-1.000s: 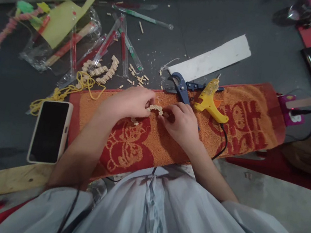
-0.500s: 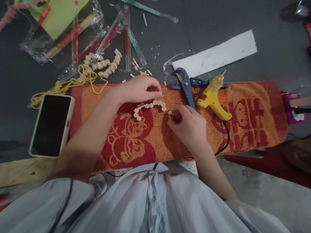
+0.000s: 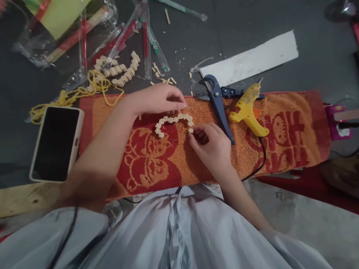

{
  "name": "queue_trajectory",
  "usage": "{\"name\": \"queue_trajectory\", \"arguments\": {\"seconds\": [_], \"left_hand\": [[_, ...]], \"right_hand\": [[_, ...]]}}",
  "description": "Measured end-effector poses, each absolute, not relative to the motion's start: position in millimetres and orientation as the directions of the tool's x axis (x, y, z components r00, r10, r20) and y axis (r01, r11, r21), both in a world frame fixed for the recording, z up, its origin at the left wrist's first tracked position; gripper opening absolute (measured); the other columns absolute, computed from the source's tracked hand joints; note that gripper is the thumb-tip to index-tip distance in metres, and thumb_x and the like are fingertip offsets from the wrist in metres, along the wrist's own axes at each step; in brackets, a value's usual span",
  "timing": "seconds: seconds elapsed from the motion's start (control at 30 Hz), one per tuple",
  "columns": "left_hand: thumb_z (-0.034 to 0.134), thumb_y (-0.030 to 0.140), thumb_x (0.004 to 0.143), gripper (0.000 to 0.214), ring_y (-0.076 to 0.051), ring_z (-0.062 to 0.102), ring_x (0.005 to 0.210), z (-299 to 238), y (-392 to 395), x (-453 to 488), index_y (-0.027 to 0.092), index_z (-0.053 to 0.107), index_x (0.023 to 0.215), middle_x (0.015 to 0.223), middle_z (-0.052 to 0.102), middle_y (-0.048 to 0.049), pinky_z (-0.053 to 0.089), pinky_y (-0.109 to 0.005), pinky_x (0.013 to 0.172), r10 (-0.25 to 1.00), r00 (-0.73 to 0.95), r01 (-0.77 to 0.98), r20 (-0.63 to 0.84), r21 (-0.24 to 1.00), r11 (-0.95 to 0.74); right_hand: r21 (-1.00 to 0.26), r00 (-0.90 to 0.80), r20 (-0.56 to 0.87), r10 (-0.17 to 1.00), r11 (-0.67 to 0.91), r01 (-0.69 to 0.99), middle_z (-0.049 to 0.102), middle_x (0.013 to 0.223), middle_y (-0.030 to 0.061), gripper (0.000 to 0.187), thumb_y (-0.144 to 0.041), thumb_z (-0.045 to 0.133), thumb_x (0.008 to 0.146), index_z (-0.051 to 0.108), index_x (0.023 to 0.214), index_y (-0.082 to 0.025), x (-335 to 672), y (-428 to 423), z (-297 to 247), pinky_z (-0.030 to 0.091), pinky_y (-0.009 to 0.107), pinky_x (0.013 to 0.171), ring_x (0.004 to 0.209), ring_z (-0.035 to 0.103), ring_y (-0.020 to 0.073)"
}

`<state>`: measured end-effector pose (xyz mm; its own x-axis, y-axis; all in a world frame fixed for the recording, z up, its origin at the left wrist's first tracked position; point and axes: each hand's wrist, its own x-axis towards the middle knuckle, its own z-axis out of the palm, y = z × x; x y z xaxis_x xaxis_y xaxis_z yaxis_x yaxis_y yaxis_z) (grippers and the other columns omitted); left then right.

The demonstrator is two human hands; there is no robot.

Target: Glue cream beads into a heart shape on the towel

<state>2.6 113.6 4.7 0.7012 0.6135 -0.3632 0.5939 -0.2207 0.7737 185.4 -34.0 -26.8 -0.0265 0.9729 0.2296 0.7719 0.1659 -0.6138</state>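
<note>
A curved strip of small pale wooden pieces (image 3: 169,119) lies on the orange and red towel (image 3: 194,173). Just above it, my left hand (image 3: 159,98) is closed, thumb and forefinger together; whatever may be between them is too small to make out. At the strip's right end, my right hand (image 3: 213,149) pinches a small pale wooden piece (image 3: 190,130), which appears to touch the strip. A blue-handled cutter (image 3: 219,107) rests beyond my right hand, and beside it lies a yellow glue gun (image 3: 249,111) with a black cord.
Left of the towel are a phone-like device (image 3: 56,144) and yellow cord (image 3: 69,101). Behind lie more curved wooden strips (image 3: 130,72), plastic-wrapped sticks (image 3: 145,40), loose bits and a white board (image 3: 251,57). A purple power socket (image 3: 336,123) sits at the right.
My right hand has moved slightly left, bringing the small wooden piece from a short gap away up to the strip's right end. My left hand stays nearly in place.
</note>
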Motion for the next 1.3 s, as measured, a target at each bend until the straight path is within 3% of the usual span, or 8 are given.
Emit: {"name": "queue_trajectory", "arguments": {"seconds": [0.53, 0.77, 1.03, 1.3], "left_hand": [[0.059, 0.04, 0.086, 0.029, -0.016, 0.063, 0.074, 5.4, 110.8, 6.3, 0.016, 0.07, 0.097, 0.083, 0.071, -0.0049, 0.047, -0.03, 0.074, 0.643, 0.676, 0.605, -0.36, 0.769, -0.206], [0.059, 0.043, 0.086, 0.031, -0.016, 0.064, 0.075, 3.5, 111.5, 4.6, 0.016, 0.07, 0.097, 0.084, 0.071, -0.0046, 0.048, -0.03, 0.077, 0.643, 0.687, 0.592, -0.339, 0.774, -0.225], [0.059, 0.042, 0.087, 0.03, -0.015, 0.063, 0.076, 1.4, 111.7, 4.8, 0.016, 0.069, 0.098, 0.084, 0.071, -0.0045, 0.048, -0.031, 0.08, 0.64, 0.689, 0.582, -0.341, 0.786, -0.208], [0.059, 0.041, 0.086, 0.03, -0.014, 0.063, 0.075, 1.6, 111.9, 4.9, 0.016, 0.069, 0.098, 0.085, 0.071, -0.0047, 0.049, -0.029, 0.076, 0.644, 0.694, 0.575, -0.321, 0.786, -0.228]], "right_hand": [[-0.629, 0.035, 0.27, 0.962, 0.149, 0.763, 0.071, 0.077, 0.003, 0.005, -0.024, 0.065, 0.083, 0.066, 0.087, -0.022, 181.3, -37.9, -29.1, 0.051, 0.031, 0.064, 0.068, 0.063, 0.0177], [-0.601, 0.024, 0.311, 0.95, 0.177, 0.779, 0.072, 0.08, 0.0053, 0.01, -0.017, 0.061, 0.082, 0.068, 0.089, -0.02, 180.9, -39.0, -34.0, 0.051, 0.033, 0.067, 0.072, 0.064, 0.0197], [-0.631, 0.043, 0.21, 0.977, 0.101, 0.769, 0.069, 0.078, 0.0036, 0.014, -0.034, 0.07, 0.084, 0.066, 0.088, -0.021, 181.6, -37.5, -32.4, 0.049, 0.034, 0.069, 0.073, 0.062, 0.0204], [-0.643, 0.031, 0.258, 0.966, 0.148, 0.751, 0.068, 0.075, 0.0043, 0.011, -0.03, 0.064, 0.087, 0.066, 0.083, -0.02, 181.2, -35.0, -35.2, 0.049, 0.032, 0.066, 0.07, 0.061, 0.0191]]}}
